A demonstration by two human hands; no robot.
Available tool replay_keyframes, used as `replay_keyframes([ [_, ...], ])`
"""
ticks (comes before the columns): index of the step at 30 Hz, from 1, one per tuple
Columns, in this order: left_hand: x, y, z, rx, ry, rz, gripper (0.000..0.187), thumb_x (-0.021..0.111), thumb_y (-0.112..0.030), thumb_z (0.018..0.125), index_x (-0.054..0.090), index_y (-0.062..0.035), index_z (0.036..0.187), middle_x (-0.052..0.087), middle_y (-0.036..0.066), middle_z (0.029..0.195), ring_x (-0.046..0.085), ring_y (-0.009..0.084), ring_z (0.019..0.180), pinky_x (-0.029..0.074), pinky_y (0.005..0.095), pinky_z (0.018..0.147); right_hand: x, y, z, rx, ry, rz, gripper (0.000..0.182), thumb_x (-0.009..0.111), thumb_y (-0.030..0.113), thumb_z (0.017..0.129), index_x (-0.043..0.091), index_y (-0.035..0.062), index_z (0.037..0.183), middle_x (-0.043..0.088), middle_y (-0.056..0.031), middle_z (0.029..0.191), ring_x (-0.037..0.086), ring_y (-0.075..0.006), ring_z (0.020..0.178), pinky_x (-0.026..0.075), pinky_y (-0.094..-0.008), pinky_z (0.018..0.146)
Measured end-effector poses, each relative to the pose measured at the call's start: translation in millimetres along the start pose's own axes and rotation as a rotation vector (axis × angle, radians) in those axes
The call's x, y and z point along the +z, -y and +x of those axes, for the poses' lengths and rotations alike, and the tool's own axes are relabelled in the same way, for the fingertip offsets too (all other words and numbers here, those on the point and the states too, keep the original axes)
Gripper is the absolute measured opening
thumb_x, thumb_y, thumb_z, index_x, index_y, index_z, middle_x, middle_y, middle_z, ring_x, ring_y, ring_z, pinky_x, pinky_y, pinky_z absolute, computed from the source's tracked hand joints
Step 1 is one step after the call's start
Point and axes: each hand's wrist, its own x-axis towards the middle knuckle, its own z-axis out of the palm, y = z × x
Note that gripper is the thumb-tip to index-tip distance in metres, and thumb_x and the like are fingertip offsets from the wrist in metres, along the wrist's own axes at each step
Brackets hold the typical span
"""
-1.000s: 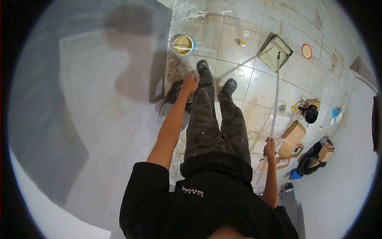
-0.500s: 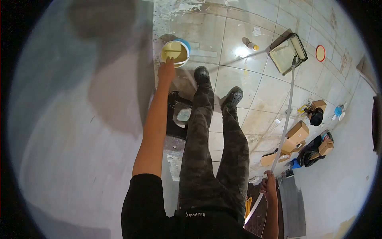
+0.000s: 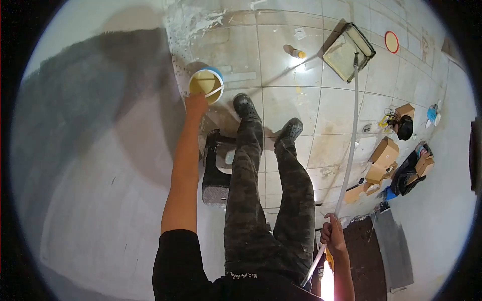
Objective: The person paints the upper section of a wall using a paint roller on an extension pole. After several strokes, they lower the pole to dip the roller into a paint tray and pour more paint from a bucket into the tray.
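My left hand [image 3: 195, 104] reaches down to a small blue bucket [image 3: 206, 83] with cream paint inside, standing on the tiled floor by the wall. The fingers are closed at its near rim, where the white wire handle ends. My right hand [image 3: 331, 235] grips the low end of a long white pole [image 3: 350, 145]. The pole runs up to a paint tray [image 3: 346, 50] on the floor, and its far end rests in the tray. My legs in camouflage trousers and dark shoes stand between bucket and pole.
A black step stool [image 3: 216, 173] stands next to my left leg. A grey and white wall [image 3: 90, 165] fills the left. Cardboard boxes [image 3: 384, 153] and bags [image 3: 409, 173] lie at the right, with a red lid [image 3: 391, 41] and a small bottle [image 3: 297, 52] further off.
My left arm has stretched from beside my leg out to the bucket and closed at its rim. My right hand has kept hold of the pole, now lower in view.
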Motion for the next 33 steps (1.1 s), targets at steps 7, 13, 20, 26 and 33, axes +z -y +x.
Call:
replay_keyframes([
  [7, -4, -50, -45, 0.051, -0.174, 0.033, 0.029, 0.066, -0.03, 0.09, 0.069, -0.0097, 0.109, 0.071, 0.012, 0.106, 0.065, 0.0368, 0.107, 0.052, 0.0546, 0.089, -55, -11, 19, -0.087, 0.106, -0.001, 0.024, 0.051, 0.038, 0.109, 0.054, 0.0143, 0.113, 0.032, 0.0037, 0.057, 0.036, -0.0084, 0.042, 0.033, -0.0269, 0.039],
  [13, -29, -147, -86, 0.085, -0.234, 0.006, 0.029, 0.067, -0.036, 0.09, 0.07, -0.0105, 0.104, 0.071, 0.013, 0.102, 0.065, 0.0359, 0.103, 0.051, 0.0559, 0.086, -151, 5, 33, -0.14, 0.175, 0.013, 0.025, 0.05, 0.038, 0.109, 0.054, 0.0127, 0.112, 0.029, 0.0062, 0.056, 0.031, -0.0056, 0.04, 0.025, -0.025, 0.036],
  [20, -48, -299, -89, 0.146, -0.298, 0.162, 0.03, 0.067, -0.037, 0.091, 0.069, -0.0115, 0.107, 0.071, 0.011, 0.102, 0.066, 0.0359, 0.104, 0.052, 0.0561, 0.086, -272, -28, 127, -0.247, 0.082, -0.188, 0.028, 0.056, 0.036, 0.106, 0.056, 0.0083, 0.106, 0.042, 0.0034, 0.056, 0.039, -0.0083, 0.041, 0.032, -0.0291, 0.038],
  [26, -35, -401, -95, 0.266, -0.274, 0.115, 0.036, 0.068, -0.039, 0.091, 0.069, -0.0115, 0.115, 0.071, 0.011, 0.104, 0.067, 0.036, 0.103, 0.052, 0.0554, 0.084, -326, -80, 336, -0.396, -0.114, -0.455, 0.038, 0.062, 0.038, 0.099, 0.064, 0.001, 0.106, 0.07, -0.0166, 0.073, 0.07, -0.0264, 0.064, 0.055, -0.0388, 0.063],
  [33, -40, -504, -105, 0.375, -0.254, 0.014, 0.033, 0.07, -0.038, 0.09, 0.072, -0.0101, 0.108, 0.073, 0.011, 0.092, 0.066, 0.0342, 0.097, 0.05, 0.0538, 0.086, -332, -94, 448, -0.37, -0.222, -0.779, 0.046, 0.064, 0.041, 0.092, 0.067, 0.0027, 0.117, 0.071, -0.028, 0.112, 0.067, -0.0467, 0.109, 0.053, -0.0515, 0.095],
])
